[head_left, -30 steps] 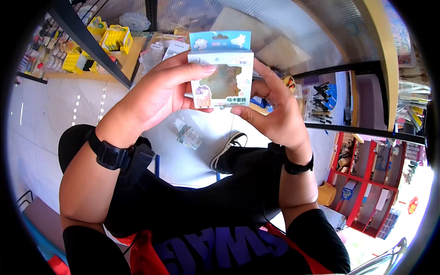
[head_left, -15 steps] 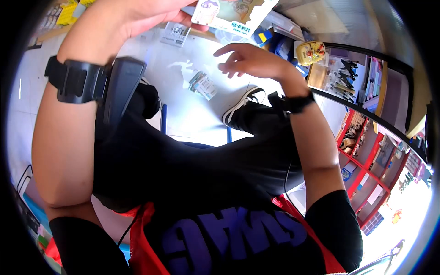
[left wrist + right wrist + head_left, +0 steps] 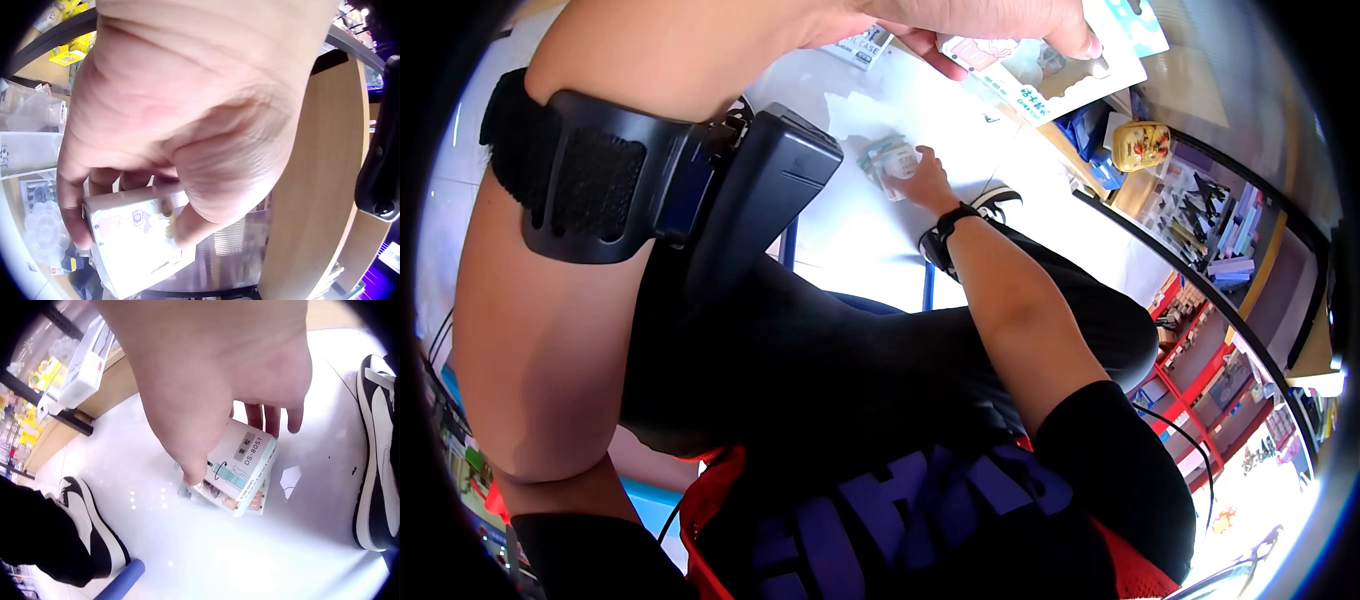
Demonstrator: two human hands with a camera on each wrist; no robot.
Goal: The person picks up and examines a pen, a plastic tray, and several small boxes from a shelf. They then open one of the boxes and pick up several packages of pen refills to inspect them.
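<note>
Held by my left hand (image 3: 1000,20) at the top of the head view is a small white window box (image 3: 1050,95) with a blue hanging tab and cartoon print. In the left wrist view, the thumb presses one face of this box (image 3: 137,250) while the fingers wrap its far side. Down at the floor, my right hand (image 3: 925,185) grips a small white and teal box (image 3: 244,465) marked DS-8051, thumb on one side and fingers behind. Under that box, another printed pack (image 3: 257,501) shows at its edge.
A white scrap (image 3: 289,480) lies on the floor beside the boxes. Black and white shoes (image 3: 375,456) stand on both sides. A wooden shelf (image 3: 325,169) and clear plastic cases (image 3: 44,231) flank the left hand. A yellow tin (image 3: 1142,146) sits to the right.
My right hand has left the window box and reached down to the boxes on the floor. The left hand has carried the window box up and to the right, tilting it.
</note>
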